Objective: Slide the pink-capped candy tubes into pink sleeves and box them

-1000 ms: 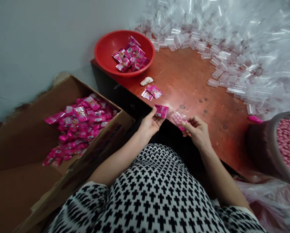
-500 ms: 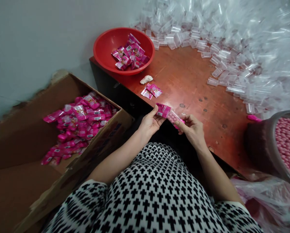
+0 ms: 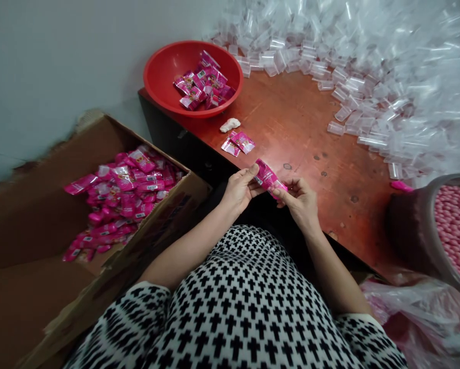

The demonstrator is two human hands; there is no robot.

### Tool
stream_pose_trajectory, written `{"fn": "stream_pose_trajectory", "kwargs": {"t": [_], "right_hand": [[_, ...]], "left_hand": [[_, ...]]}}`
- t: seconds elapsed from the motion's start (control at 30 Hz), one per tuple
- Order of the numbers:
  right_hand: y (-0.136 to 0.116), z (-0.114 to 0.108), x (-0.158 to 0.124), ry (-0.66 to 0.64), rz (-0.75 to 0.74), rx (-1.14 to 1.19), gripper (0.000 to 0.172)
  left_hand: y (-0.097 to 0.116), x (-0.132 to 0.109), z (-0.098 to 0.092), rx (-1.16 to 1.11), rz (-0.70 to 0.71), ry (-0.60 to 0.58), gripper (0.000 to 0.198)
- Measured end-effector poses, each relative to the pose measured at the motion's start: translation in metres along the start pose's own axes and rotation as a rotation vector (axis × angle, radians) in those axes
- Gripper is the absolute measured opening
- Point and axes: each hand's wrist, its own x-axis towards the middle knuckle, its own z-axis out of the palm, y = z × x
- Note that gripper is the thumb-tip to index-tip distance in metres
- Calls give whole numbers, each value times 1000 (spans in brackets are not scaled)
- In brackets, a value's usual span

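My left hand [image 3: 240, 188] pinches the upper end of a shiny pink printed wrapper [image 3: 266, 174] between thumb and fingers. My right hand [image 3: 301, 201] is closed around the lower right end, where a small clear tube of pink candies sits inside the wrapper. Its pink end is mostly covered by my right fingers. Both hands are above the table's front edge, close to my body. Two flat pink wrappers [image 3: 243, 142] lie overlapping on the table just beyond my left hand, beside a crumpled white lump [image 3: 230, 125].
A red bowl [image 3: 156, 89] with pink wrappers stands at the table's far left corner. Many clear tubes [image 3: 345, 113] cover the back and right. A brown bucket [image 3: 410, 218] of pink candies stands at right. A cardboard box [image 3: 153, 236] of filled pink packs is at left.
The candy tube, half a second ago largely outside the wrapper, has gone into it. My hands have come closer together, and the wrapper now tilts more steeply down to the right.
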Motion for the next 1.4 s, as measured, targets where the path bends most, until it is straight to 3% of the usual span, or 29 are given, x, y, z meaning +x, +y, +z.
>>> {"fn": "stream_pose_trajectory", "kwargs": {"t": [0.4,0.57,0.77,0.93,1.1,1.3,1.4], "right_hand": [[16,9,-3,7,66,311,24],[19,18,-5,146,-117,130,23],[27,20,7,64,125,393,28],[32,20,9,191,-127,124,23],[33,23,15,56,100,351,32],[30,16,11,103,-102,41,27],[24,8,11,109,-94,35,23]], "left_hand": [[-8,-4,4,13,34,-47,34],[-10,-5,4,42,36,-50,32],[-14,-5,5,63,56,4,31],[-17,-7,5,44,53,-9,32],[-17,-8,3,101,73,17,31],[-18,-5,-4,86,-19,-56,27],[-16,-4,-5,29,-57,-26,25]]}}
